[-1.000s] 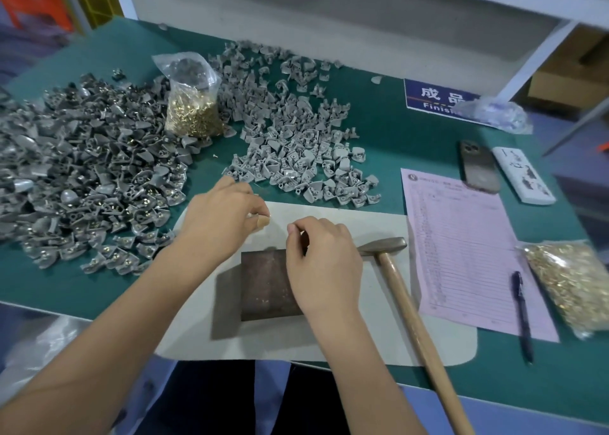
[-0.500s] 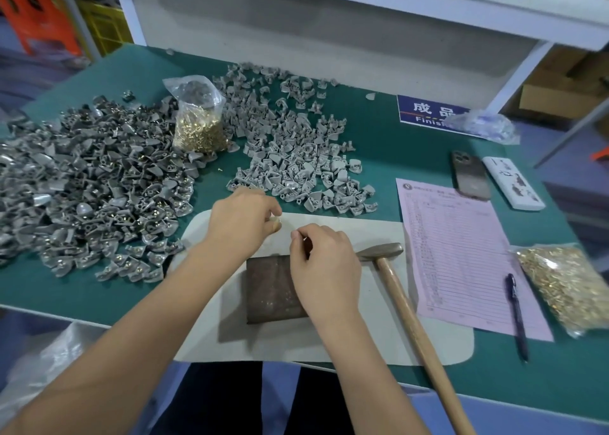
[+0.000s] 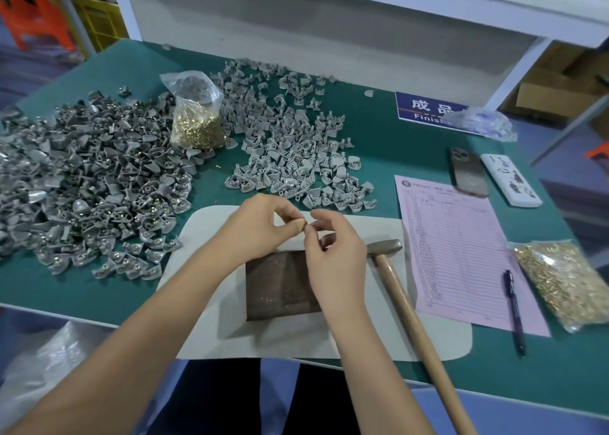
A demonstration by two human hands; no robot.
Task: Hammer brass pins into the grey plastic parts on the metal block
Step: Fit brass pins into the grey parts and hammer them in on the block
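My left hand (image 3: 260, 227) and my right hand (image 3: 333, 256) meet fingertip to fingertip just above the far edge of the dark metal block (image 3: 280, 286). The left fingers pinch a small brass pin (image 3: 302, 225). The right thumb and forefinger touch that same pin, and the right hand's curled fingers hold a grey plastic part (image 3: 327, 239), mostly hidden. The block lies on a white mat (image 3: 211, 319). A wooden-handled hammer (image 3: 412, 316) lies on the mat right of the block, untouched.
A pile of grey parts with pins (image 3: 82, 187) lies at the left, a pile of bare grey parts (image 3: 290, 158) behind the mat. Bags of brass pins (image 3: 196, 118) (image 3: 566, 286) sit at back left and right. A pink form (image 3: 461, 253), pen (image 3: 514, 309), phone (image 3: 468, 171) lie to the right.
Both hands rose slightly off the block and their fingertips came together around the pin. The camera tilted up a little; the hammer stayed put.
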